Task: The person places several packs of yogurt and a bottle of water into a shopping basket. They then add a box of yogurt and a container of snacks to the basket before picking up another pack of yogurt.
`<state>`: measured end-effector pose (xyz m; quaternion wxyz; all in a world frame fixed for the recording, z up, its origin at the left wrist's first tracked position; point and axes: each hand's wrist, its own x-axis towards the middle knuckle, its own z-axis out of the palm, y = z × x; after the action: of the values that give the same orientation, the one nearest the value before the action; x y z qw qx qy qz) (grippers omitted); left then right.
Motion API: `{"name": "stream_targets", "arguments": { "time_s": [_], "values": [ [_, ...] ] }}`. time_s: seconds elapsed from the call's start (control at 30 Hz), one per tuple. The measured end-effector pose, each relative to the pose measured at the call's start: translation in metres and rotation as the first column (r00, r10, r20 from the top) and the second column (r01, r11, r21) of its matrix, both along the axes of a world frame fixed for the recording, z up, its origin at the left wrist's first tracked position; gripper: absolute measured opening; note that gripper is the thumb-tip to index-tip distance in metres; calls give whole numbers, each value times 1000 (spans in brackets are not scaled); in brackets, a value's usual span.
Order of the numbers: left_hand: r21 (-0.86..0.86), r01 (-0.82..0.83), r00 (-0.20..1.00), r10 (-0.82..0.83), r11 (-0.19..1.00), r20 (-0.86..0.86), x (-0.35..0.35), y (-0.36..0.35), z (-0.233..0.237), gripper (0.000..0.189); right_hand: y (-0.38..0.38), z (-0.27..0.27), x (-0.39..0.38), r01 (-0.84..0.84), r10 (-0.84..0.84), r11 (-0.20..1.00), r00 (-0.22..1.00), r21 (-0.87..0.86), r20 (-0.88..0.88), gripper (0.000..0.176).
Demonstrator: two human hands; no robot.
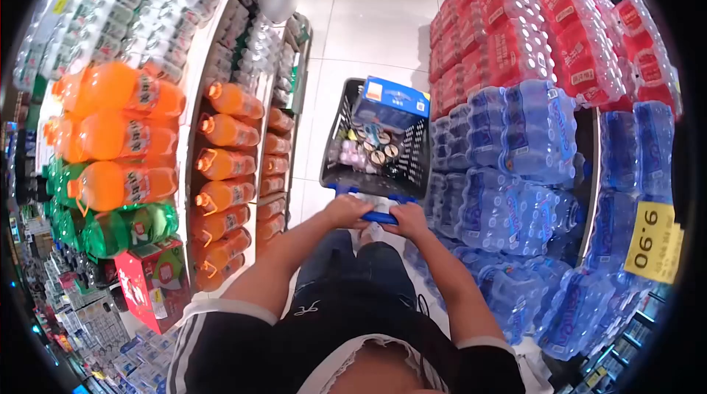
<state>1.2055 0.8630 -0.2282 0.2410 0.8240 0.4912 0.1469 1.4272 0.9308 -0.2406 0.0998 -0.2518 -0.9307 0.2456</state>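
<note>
Both my hands are on the blue handle [381, 217] of a shopping cart. My left hand [350, 210] is wrapped round its left part, and my right hand [407, 219] grips the right end. In front of them is the cart's black basket [340, 125]. At its far end stands a blue box [394, 105] with a white and orange label. Nearer to me lie several small packaged items [357, 152], some pinkish and some with round lids, too small to name.
Shelves of orange drink bottles [228, 166] and green bottles [132, 228] line the left. Shrink-wrapped blue water packs [508, 202] and red packs [508, 40] are stacked on the right, close to the cart. A yellow price sign [653, 241] hangs there. Tiled floor [368, 18] runs ahead.
</note>
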Motion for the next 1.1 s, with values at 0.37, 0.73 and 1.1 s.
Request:
{"name": "stream_targets", "arguments": {
  "time_s": [0.37, 0.73, 1.1],
  "values": [
    [206, -119, 993, 121, 971, 2, -55, 224, -1, 32, 237, 4, -65, -9, 18, 992, 998, 123, -66, 35],
    [-223, -169, 980, 187, 960, 63, -128, 462, 22, 28, 477, 4, -143, -43, 37, 988, 999, 148, 40, 42],
    [-359, 10, 964, 86, 933, 252, -210, 642, -3, 39, 676, -2, -224, -199, 192, 974, 979, 110, 66, 47]
  ]
}}
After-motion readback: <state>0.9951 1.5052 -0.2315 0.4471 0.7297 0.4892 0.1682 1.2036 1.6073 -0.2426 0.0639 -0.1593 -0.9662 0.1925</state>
